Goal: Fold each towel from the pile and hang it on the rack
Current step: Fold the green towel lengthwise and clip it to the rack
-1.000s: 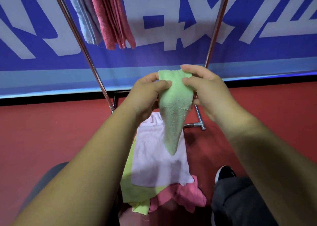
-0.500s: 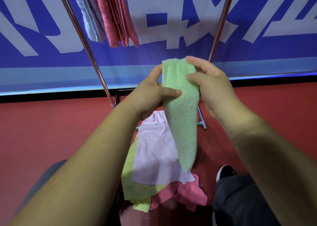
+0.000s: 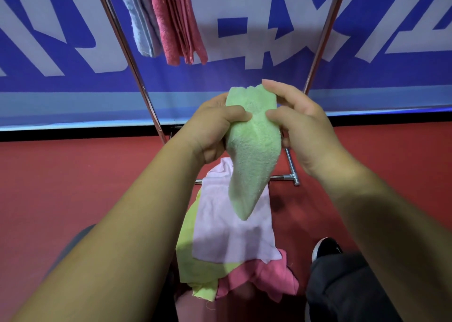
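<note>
A light green towel hangs in a narrow, pointed shape between my hands at the middle of the view. My left hand grips its upper left edge, thumb across the front. My right hand pinches the upper right edge with thumb and fingers. Below on the red floor lies the pile: a pale pink towel on top, a yellow-green towel and a bright pink towel under it. The metal rack stands behind, with a light blue towel and a red-pink towel hanging from it.
The rack's right leg slants up at the right and its foot bar lies on the floor behind the pile. A blue and white banner covers the wall. My dark shoe and trouser leg are at the lower right.
My hands have come down a little and closed in on the green towel's top. My right thumb now presses its front, and the towel hangs narrower and more bunched.
</note>
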{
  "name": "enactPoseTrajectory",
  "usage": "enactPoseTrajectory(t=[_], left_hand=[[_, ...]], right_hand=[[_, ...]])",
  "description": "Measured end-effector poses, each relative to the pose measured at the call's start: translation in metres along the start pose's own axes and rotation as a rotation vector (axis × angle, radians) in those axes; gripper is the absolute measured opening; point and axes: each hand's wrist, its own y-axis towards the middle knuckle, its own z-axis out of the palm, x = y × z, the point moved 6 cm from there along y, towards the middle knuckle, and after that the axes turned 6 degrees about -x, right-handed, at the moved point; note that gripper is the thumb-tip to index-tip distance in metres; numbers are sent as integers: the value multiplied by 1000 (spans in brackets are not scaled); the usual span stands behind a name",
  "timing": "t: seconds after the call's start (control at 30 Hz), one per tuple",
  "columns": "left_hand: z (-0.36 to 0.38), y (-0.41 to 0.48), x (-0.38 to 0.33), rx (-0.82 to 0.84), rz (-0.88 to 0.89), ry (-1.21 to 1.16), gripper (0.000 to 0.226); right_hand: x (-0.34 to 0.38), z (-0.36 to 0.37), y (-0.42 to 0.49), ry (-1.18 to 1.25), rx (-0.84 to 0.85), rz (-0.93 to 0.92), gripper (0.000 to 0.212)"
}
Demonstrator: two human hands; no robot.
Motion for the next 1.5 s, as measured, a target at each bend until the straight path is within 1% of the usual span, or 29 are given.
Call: enactPoseTrajectory(t=[0.1,0.27,0.37,0.43,0.5,0.57,0.6,0.63,0.67,0.7,0.73,0.77,0.8,0.87,0.9,0.93,1.0,1.03,1.1,1.17,1.27,1.33,1.4,1.43,1.47,1.5], left_hand=[[-5,2,0,-37,-19,-34,33],[-10,5,8,-52,-110,-61,41],[-13,7,12,-58,-156,-68,43],[-14,6,10,-73,-143,-43,39],[-18,5,5,-154,-78,76,39],[-24,4,2,-277,-17,327,61],[-27,2,-2,-364,20,499,66],[-29,-1,-8,-462,79,673,58],[-29,-7,-15,-544,142,812,45],[-28,-12,-21,-601,197,890,32],[-28,-15,-25,-613,207,927,23],[-26,-13,-23,-564,166,932,21],[-21,-14,-19,-448,90,921,23],[-3,-20,0,-140,-75,884,26],[4,-23,9,-32,-88,894,23],[9,-23,15,11,-35,929,19],[17,-20,22,-25,155,1002,15],[22,-19,25,-32,236,980,20],[30,-17,31,-36,318,869,33],[29,-12,34,-126,323,824,34],[18,-7,32,-313,308,863,14],[12,-6,28,-372,318,834,11],[7,-4,24,-390,321,808,10],[5,-3,22,-390,321,811,10],[4,-3,20,-387,321,818,9],[2,-3,18,-384,326,832,9]], right_hand=[[-2,3,1,17,-3,-4,49],[-7,5,3,103,-14,44,39],[-7,6,3,93,14,59,38],[-7,7,3,67,15,71,40],[-8,7,3,44,-7,88,42],[-10,7,3,15,-31,102,43],[-11,6,2,0,-40,108,43],[-12,7,2,-9,-48,113,44],[-11,7,2,-14,-56,119,45],[-11,7,2,-15,-67,122,46],[-11,6,2,-10,-78,123,48],[-10,6,2,2,-89,121,49],[-10,6,2,17,-98,119,50],[-10,6,3,27,-113,108,53],[-10,7,4,25,-118,104,55],[-10,8,4,27,-125,100,57],[-7,10,5,63,-143,94,61],[-7,11,5,97,-153,95,62],[-4,12,4,156,-180,96,61],[-3,12,5,197,-204,95,59],[-4,10,6,285,-223,100,56],[-6,6,7,317,-250,123,51],[-10,2,8,328,-273,173,48],[-12,0,9,291,-275,196,48],[-16,-3,11,194,-278,206,51],[-19,-6,11,33,-276,190,53]])
